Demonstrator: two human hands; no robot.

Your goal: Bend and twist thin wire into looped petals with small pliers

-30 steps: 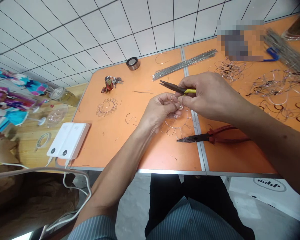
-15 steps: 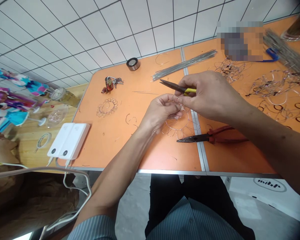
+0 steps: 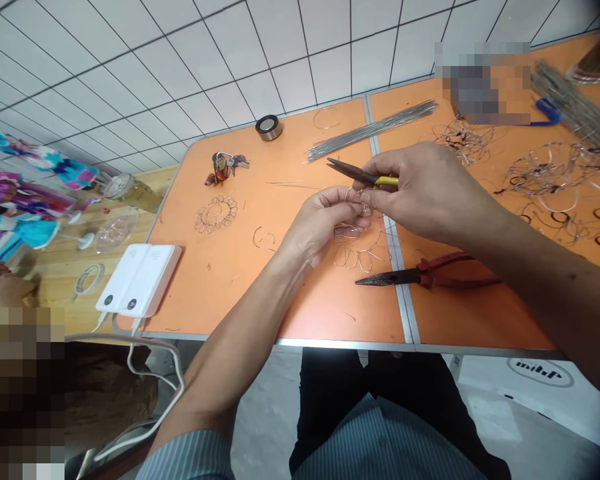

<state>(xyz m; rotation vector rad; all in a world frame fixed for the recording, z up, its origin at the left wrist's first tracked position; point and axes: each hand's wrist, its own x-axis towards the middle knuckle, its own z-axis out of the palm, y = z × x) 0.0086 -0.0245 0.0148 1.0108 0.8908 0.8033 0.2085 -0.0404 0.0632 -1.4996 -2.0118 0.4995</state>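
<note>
My left hand (image 3: 325,217) pinches a looped wire ring (image 3: 363,252), whose petal-like loops hang below the fingers over the orange table. Close against it, my right hand (image 3: 410,183) holds yellow-handled pliers (image 3: 353,173) in the palm, jaws pointing left and away from the wire. The right thumb and fingertips also meet the wire at the ring's top; exactly how they grip it is hidden. Red-handled long-nose pliers (image 3: 415,275) lie just below the hands. A finished-looking wire loop ring (image 3: 216,214) lies flat to the left.
Behind the hands lies a bundle of straight wires (image 3: 373,130). A tape roll (image 3: 269,127) and keys (image 3: 227,167) sit at the back left. Tangled wire pieces (image 3: 540,173) cover the right side. White power banks (image 3: 139,280) with cables stand at the left edge.
The wire ring has turned and tilted in my fingers, its loops now hanging differently. My hands stay close together, the pliers still in the right one.
</note>
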